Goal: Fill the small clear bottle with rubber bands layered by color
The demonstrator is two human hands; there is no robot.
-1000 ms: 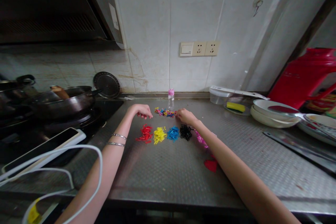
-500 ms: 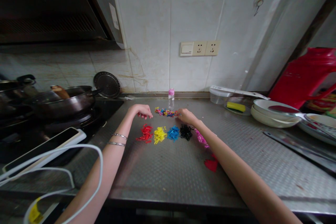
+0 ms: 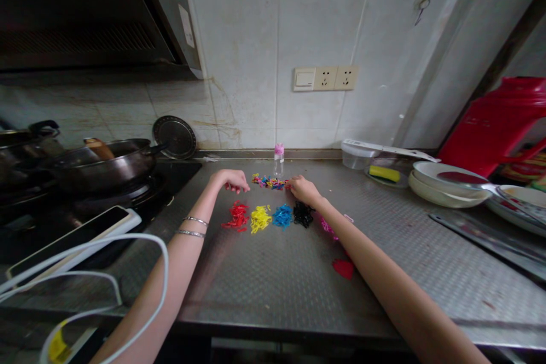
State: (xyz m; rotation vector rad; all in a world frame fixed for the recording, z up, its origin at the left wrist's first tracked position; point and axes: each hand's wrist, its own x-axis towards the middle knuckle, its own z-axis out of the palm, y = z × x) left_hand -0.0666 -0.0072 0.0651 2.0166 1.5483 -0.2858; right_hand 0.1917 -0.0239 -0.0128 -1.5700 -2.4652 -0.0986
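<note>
This room is serving as a kitchen, with a steel pan (image 3: 102, 166) sitting on a stove (image 3: 179, 173) beneath a range hood (image 3: 85, 11) and plates (image 3: 443, 190) resting on the steel bench (image 3: 273, 290).

A pot (image 3: 104, 162) sits on the stove (image 3: 179, 169) by the left end of the bench (image 3: 264, 290). A small bottle (image 3: 278, 162) with a pink top stands at the back edge. White plates (image 3: 447, 185) and a yellow sponge (image 3: 381, 173) sit near the right end.
</note>
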